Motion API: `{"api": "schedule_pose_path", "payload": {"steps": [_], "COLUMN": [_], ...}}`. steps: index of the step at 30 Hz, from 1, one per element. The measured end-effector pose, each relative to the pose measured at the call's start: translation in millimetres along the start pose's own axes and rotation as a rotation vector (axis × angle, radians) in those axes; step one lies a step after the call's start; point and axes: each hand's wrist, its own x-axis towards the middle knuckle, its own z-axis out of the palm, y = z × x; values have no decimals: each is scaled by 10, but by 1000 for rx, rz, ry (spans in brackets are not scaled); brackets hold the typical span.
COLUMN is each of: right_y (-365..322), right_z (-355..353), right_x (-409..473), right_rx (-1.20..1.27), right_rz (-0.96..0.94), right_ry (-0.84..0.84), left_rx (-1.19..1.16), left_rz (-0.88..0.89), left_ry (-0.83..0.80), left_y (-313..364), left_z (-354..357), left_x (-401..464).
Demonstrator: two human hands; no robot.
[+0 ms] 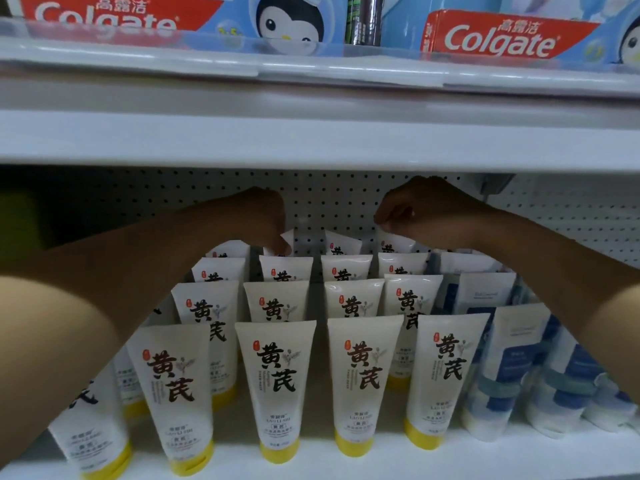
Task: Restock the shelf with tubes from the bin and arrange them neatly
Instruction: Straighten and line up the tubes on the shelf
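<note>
shelf (311, 455): four rows of cream tubes (277, 386) standing, looks mostly stocked
left hand (266, 216): pinching a back-row tube (285, 240)
right hand (412, 209): fingers curled on another back tube (393, 241)
left to do: just back-row tidying, I'd guess; bin not visible

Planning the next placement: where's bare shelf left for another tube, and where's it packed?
Bare shelf shows along the front edge before the front-row yellow-capped tubes and in the centre aisle between tube columns. The dark back-left corner beside the left hand looks open. Crowded: back rows under the right hand and the blue-and-white tubes.
</note>
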Motion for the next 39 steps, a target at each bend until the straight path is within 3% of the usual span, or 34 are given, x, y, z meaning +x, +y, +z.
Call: {"api": "schedule_pose_path", "payload": {"steps": [9, 16, 30, 34, 39], "right_y": [-138, -148, -59, 134, 342], "right_z": [256, 431, 367, 170, 125], "right_x": [369, 549, 496, 464, 357], "right_rx": [-14, -159, -28, -33, -181], "right_rz": [-29, 17, -35, 83, 227], "right_ry": [-188, -329, -262, -133, -196], "left_rx": [-5, -87, -123, -117, -126], "left_rz": [58, 69, 55, 48, 33], "left_ry": [10, 35, 43, 33, 11], "left_y": [-29, -15, 0, 1, 23], "left_z": [69, 84, 86, 84, 61], "left_x": [66, 97, 61, 60, 44]}}
